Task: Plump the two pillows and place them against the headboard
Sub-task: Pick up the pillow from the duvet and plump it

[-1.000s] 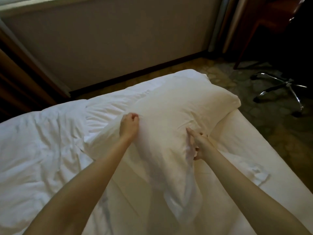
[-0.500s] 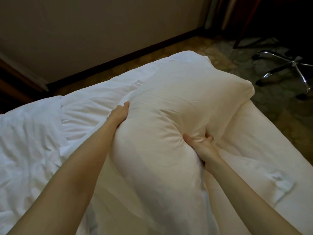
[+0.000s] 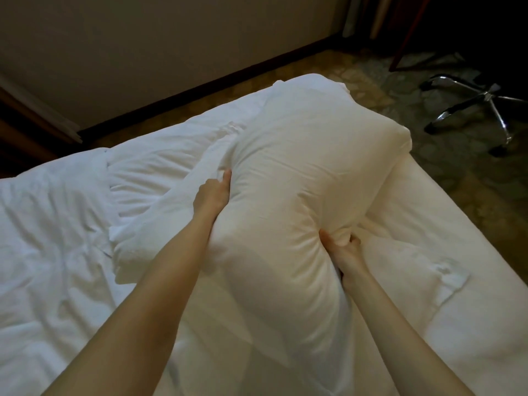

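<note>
A large white pillow (image 3: 300, 178) is lifted off the bed in front of me, its long axis running away from me. My left hand (image 3: 213, 194) presses flat into its left side. My right hand (image 3: 341, 248) pinches a fold of its right edge, which dents inward there. A second white pillow (image 3: 405, 270) lies flat on the mattress under and to the right of the raised one, partly hidden by it. No headboard is in view.
A crumpled white duvet (image 3: 57, 238) covers the left of the bed. The mattress edge (image 3: 457, 224) drops to a patterned floor on the right. A chrome swivel-chair base (image 3: 483, 107) stands there. A plain wall (image 3: 171, 38) runs behind the bed.
The pillow has been raised and squeezed between both hands. My left hand has gone from resting on top to its left side, and my right hand has closed on its right edge.
</note>
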`<state>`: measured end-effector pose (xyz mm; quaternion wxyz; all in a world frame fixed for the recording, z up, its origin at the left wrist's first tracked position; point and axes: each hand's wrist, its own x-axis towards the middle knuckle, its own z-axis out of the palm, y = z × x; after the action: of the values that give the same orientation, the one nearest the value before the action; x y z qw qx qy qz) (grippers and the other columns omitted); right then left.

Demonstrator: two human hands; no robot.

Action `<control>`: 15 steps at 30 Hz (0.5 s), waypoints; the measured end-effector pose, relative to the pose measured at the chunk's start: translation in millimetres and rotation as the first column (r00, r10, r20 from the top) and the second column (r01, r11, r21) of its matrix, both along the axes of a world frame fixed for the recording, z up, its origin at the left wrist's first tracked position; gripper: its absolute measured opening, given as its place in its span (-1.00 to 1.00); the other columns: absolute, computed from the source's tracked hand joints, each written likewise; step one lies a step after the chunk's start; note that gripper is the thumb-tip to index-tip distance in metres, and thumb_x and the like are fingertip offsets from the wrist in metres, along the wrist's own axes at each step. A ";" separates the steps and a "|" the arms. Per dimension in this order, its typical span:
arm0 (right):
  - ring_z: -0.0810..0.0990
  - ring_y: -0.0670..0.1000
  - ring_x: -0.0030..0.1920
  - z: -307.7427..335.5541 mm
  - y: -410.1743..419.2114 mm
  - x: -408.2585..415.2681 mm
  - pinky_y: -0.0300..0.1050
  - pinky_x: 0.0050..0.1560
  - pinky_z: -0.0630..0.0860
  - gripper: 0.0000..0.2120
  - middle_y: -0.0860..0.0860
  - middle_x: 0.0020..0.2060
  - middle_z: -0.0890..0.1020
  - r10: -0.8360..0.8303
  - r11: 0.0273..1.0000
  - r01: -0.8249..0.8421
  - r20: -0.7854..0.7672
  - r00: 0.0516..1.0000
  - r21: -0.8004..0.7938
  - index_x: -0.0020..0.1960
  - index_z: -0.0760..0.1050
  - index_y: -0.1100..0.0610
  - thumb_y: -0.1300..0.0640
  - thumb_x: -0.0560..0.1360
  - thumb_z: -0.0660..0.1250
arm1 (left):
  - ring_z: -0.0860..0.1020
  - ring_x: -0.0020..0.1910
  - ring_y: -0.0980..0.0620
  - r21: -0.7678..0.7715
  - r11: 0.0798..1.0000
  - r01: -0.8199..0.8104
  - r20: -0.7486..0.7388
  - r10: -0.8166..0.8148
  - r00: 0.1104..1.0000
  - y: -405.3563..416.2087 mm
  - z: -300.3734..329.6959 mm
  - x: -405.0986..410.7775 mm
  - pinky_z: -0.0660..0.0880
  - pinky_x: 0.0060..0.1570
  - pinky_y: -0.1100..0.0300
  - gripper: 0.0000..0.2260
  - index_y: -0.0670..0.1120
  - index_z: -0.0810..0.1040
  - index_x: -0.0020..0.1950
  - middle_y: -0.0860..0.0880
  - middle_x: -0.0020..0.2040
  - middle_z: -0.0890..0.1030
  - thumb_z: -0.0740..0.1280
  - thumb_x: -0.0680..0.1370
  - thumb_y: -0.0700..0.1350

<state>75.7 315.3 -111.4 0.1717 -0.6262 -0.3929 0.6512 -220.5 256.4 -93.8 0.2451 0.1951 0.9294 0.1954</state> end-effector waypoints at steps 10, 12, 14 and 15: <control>0.63 0.18 0.02 22.6 -49.9 47.1 0.13 0.12 0.57 -0.71 0.15 0.03 0.67 -0.033 0.993 0.032 -0.008 0.999 -0.110 0.04 0.58 0.20 0.02 0.44 0.40 | 0.48 -0.30 -0.06 0.179 0.979 -0.101 -0.075 0.116 0.990 -66.5 73.9 83.6 0.34 -0.27 0.06 -0.32 -0.13 0.54 -0.17 -0.05 -0.28 0.54 -0.08 0.41 0.41; 0.63 0.17 -0.03 29.6 -62.8 57.2 0.06 -0.01 0.60 -0.73 0.15 -0.01 0.67 -0.024 0.996 0.024 0.002 1.000 -0.084 0.00 0.56 0.18 0.01 0.43 0.42 | 0.48 -0.31 -0.04 0.243 0.963 -0.121 -0.065 0.140 0.988 -93.4 83.2 102.0 0.34 -0.27 0.08 -0.35 -0.12 0.55 -0.19 -0.05 -0.28 0.56 -0.05 0.45 0.40; 0.63 0.14 -0.08 35.1 -75.9 68.1 -0.06 -0.16 0.57 -0.71 0.14 -0.01 0.67 -0.004 0.999 0.004 0.010 1.000 -0.034 0.03 0.56 0.17 0.01 0.41 0.43 | 0.48 -0.31 -0.05 0.295 0.945 -0.143 -0.054 0.166 0.985 -124.9 86.3 119.5 0.33 -0.28 0.10 -0.40 -0.10 0.53 -0.22 -0.06 -0.28 0.55 -0.02 0.49 0.37; 0.63 0.15 -0.06 38.8 -84.6 74.1 -0.05 -0.14 0.57 -0.66 0.15 0.01 0.66 0.008 1.000 -0.008 0.023 1.000 -0.012 0.08 0.56 0.18 0.01 0.40 0.44 | 0.49 -0.31 -0.06 0.333 0.930 -0.156 -0.049 0.182 0.982 -145.1 86.4 129.1 0.33 -0.29 0.11 -0.42 -0.10 0.52 -0.26 -0.07 -0.29 0.56 0.00 0.51 0.36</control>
<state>149.8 230.6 -72.5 0.1607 -0.6332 -0.3934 0.6468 -91.4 111.3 -7.4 0.1548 0.1599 0.9062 0.3594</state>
